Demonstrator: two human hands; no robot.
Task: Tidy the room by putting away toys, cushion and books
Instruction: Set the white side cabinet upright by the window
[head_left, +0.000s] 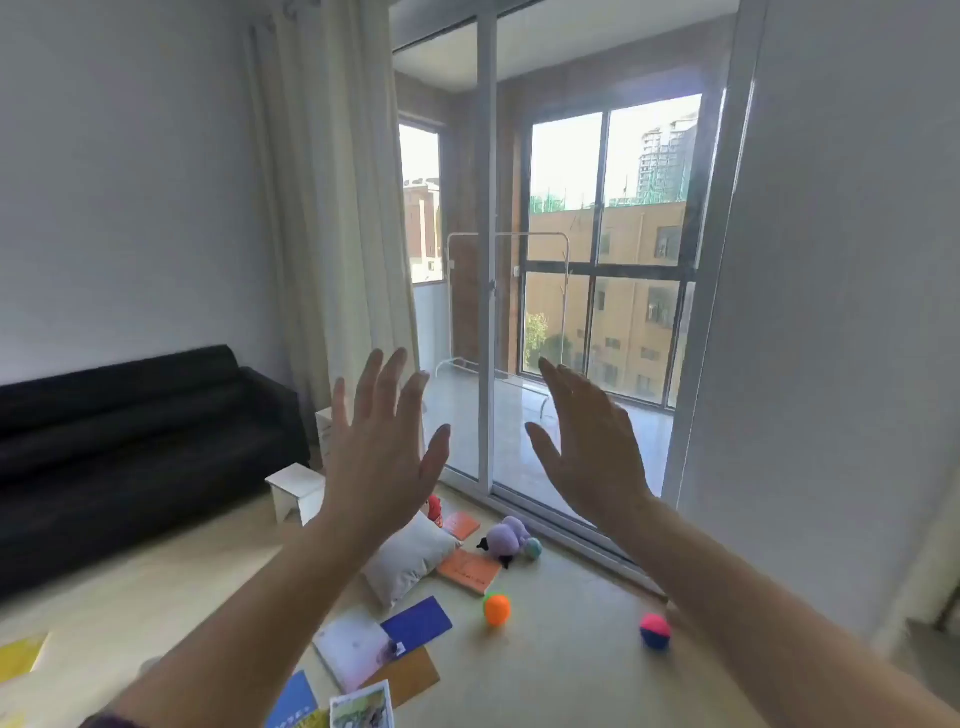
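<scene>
Above the littered floor, the left hand (382, 452) and right hand (587, 447) hover empty with fingers spread, while cushion (408, 558), books (415, 623) and balls (497, 609) lie underfoot, likely to trip a careless step.
</scene>
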